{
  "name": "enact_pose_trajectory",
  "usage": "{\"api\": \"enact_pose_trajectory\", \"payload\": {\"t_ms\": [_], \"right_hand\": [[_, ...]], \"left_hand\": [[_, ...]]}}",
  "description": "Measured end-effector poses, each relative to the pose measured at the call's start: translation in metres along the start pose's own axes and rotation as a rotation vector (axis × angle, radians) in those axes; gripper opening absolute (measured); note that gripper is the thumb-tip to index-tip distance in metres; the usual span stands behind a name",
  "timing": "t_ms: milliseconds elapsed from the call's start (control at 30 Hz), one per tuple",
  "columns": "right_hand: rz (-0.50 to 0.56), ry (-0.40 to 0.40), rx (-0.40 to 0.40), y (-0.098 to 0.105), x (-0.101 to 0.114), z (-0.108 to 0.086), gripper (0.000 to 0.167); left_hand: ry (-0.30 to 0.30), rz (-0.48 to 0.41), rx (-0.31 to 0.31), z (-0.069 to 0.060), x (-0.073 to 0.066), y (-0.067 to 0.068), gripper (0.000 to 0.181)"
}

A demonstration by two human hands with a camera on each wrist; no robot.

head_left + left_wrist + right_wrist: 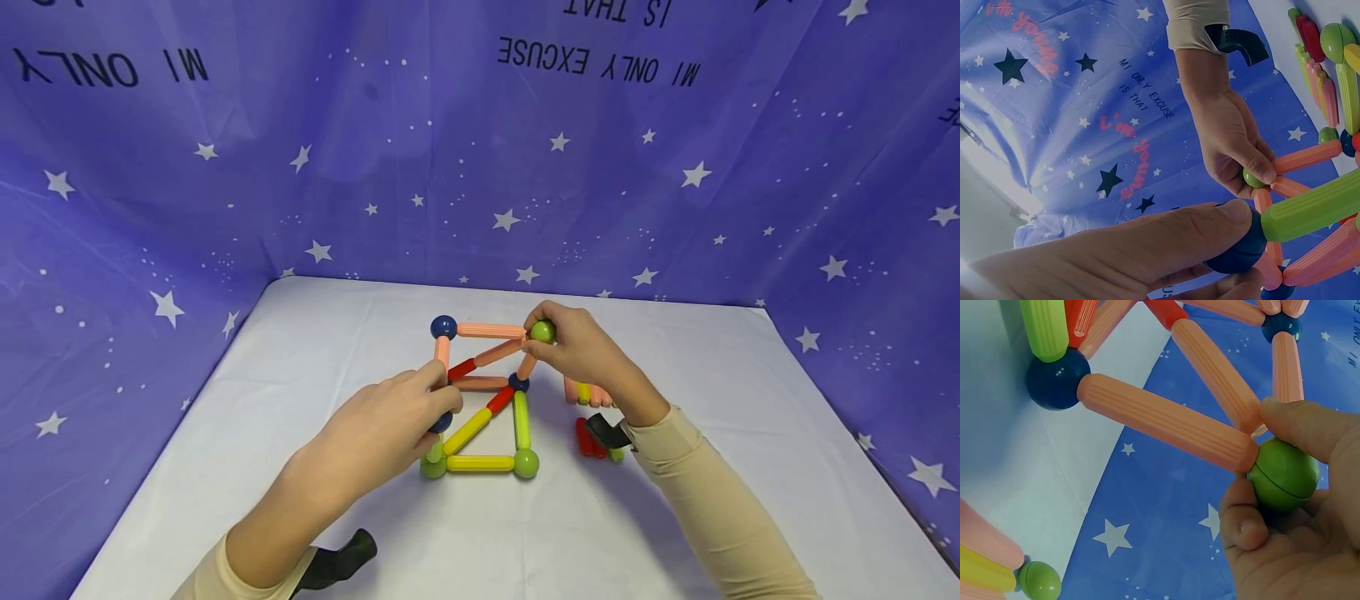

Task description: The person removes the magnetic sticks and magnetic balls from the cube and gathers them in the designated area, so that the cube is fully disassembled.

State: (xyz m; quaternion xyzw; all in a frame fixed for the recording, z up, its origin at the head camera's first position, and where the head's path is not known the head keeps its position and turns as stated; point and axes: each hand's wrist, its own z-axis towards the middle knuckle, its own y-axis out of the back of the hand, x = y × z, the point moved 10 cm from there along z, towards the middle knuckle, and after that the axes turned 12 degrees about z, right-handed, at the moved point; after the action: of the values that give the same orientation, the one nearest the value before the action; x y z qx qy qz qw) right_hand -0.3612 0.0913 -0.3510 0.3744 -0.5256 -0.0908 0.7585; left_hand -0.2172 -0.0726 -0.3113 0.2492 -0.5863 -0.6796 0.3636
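Observation:
A frame of coloured magnetic rods and balls stands on the white table. Its upper part has peach rods, and a yellow rod and green balls lie along its near base. My left hand grips a dark blue ball at the near left corner, with a light green rod joined to it. At the far right corner, my right hand pinches a green ball between thumb and fingers. Peach rods meet this ball; one diagonal rod ends close beside the thumb. Red pieces sit within the diagonals.
Right of the frame, loose peach and yellow rods lie in a row, partly under the right forearm. Closer in are short red rods. A loose green ball touches the row. Purple starred cloth surrounds the table.

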Motion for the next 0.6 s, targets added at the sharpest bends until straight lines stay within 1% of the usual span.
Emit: {"api": "enact_pose_trajectory", "payload": {"t_ms": [167,233,367,500,600], "right_hand": [[0.044,-0.061,-0.001,0.003,-0.008,-0.003,0.023],[0.052,-0.074,0.001,0.004,-0.01,-0.004,0.024],[0.045,-0.067,-0.003,0.006,-0.011,-0.005,0.026],[0.039,-0.062,-0.02,0.007,-0.012,-0.006,0.026],[0.063,-0.073,-0.028,0.009,-0.016,-0.006,0.024]], "left_hand": [[-0.001,0.001,-0.007,0.0,0.0,0.001,0.029],[-0.005,-0.006,-0.012,0.0,-0.001,0.002,0.029],[-0.012,-0.015,-0.018,-0.001,-0.001,0.002,0.028],[-0.012,-0.014,-0.015,-0.001,-0.002,0.002,0.028],[-0.01,-0.019,-0.007,-0.001,-0.002,0.001,0.028]]}}
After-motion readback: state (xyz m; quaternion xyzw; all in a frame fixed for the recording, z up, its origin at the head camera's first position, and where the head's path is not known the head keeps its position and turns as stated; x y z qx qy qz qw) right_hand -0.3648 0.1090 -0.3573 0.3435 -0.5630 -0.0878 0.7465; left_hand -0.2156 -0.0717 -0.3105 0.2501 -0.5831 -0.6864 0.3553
